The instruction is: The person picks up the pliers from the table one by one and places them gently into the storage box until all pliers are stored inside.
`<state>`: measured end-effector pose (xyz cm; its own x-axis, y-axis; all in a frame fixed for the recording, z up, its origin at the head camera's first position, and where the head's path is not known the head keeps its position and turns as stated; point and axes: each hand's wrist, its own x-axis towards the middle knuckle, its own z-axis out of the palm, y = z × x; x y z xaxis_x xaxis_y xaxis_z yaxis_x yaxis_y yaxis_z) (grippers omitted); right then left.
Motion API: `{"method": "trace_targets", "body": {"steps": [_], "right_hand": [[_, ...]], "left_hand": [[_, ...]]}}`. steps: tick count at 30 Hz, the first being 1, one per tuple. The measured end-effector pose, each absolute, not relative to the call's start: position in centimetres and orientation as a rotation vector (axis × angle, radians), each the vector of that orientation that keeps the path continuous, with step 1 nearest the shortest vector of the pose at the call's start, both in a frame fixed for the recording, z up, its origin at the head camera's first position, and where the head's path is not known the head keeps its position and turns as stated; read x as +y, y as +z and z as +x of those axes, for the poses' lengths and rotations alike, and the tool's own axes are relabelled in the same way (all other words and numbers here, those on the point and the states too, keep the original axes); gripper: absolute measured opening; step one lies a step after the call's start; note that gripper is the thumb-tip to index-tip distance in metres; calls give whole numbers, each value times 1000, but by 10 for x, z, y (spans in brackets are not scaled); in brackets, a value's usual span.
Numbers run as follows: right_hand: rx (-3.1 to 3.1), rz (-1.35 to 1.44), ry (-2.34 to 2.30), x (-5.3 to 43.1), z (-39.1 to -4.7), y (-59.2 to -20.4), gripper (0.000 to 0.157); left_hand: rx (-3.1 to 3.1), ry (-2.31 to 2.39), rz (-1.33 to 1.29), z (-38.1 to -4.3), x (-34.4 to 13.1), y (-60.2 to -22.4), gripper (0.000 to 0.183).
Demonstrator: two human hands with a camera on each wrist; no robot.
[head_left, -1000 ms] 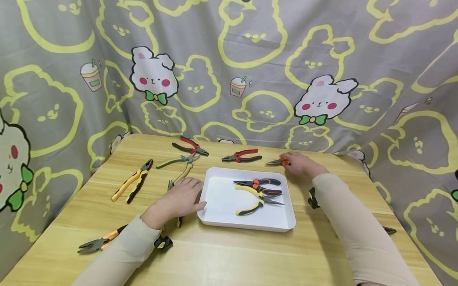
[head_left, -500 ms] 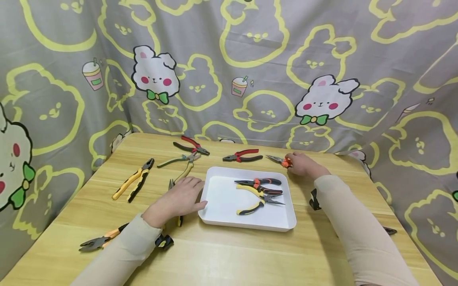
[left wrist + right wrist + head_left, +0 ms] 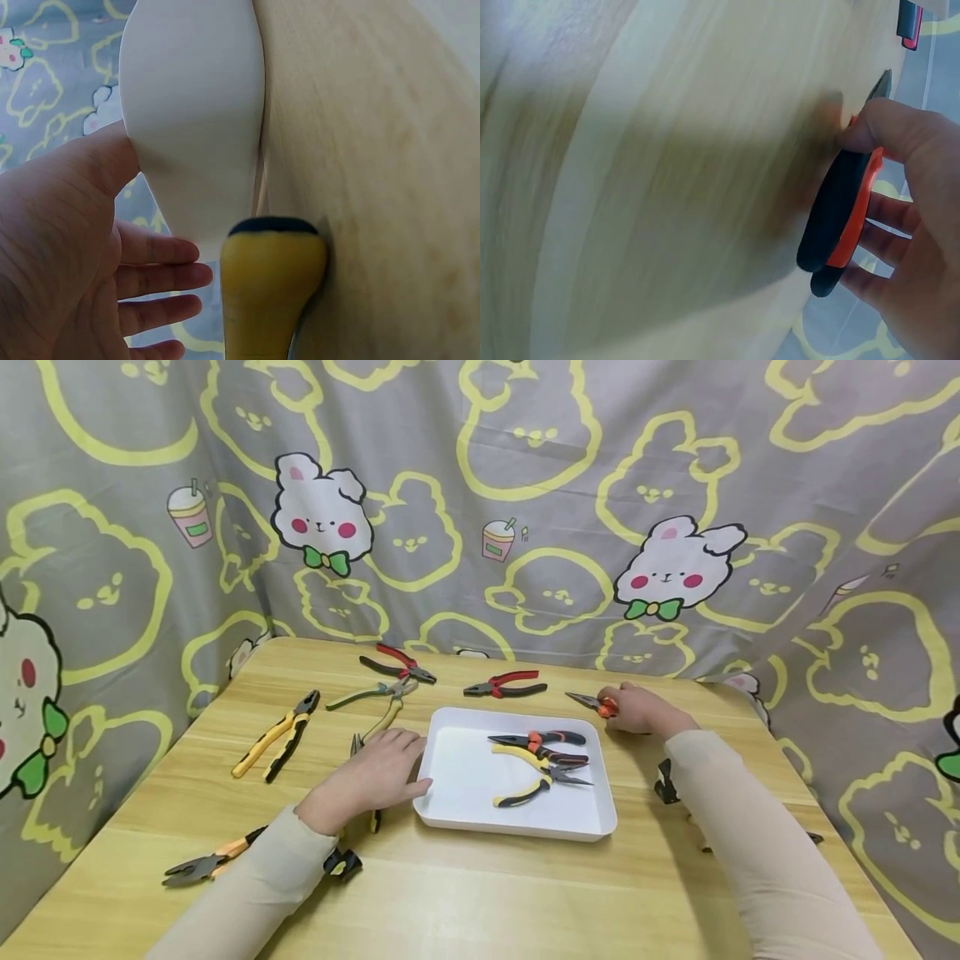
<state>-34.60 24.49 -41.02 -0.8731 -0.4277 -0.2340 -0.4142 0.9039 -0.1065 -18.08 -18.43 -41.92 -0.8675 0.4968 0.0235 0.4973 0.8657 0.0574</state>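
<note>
My right hand (image 3: 637, 708) grips needle-nose pliers (image 3: 604, 707) by their orange and black handles, beyond the tray's far right corner. In the right wrist view, the thumb presses near the pivot of the pliers (image 3: 840, 202) and the fingers lie along the other side. My left hand (image 3: 378, 770) rests at the left rim of a white tray (image 3: 517, 831), thumb by the rim and the other fingers fairly straight in the left wrist view. Inside the tray lie orange-black long-nose pliers (image 3: 536, 741) and yellow-black pliers (image 3: 551, 772).
Red-black pliers (image 3: 495, 687) and a second red-black pair (image 3: 407, 670) lie at the back. Green-yellow pliers (image 3: 395, 691) and yellow-black pliers (image 3: 285, 735) are to the left. Orange-handled pliers (image 3: 198, 868) lie near my left sleeve. A patterned curtain (image 3: 450, 527) hangs behind the table.
My right hand has shifted a little to the right with the orange-black needle-nose pliers, whose tips have turned. The left hand and tray stay put.
</note>
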Motion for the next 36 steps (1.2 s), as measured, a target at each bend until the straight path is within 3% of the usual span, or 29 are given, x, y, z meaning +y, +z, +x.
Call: {"method": "trace_targets", "body": {"steps": [36], "right_hand": [[3050,-776,-33,257,-305,-380,46]], "left_hand": [[-3037,-106,-806,-179,-184,-418,67]]}}
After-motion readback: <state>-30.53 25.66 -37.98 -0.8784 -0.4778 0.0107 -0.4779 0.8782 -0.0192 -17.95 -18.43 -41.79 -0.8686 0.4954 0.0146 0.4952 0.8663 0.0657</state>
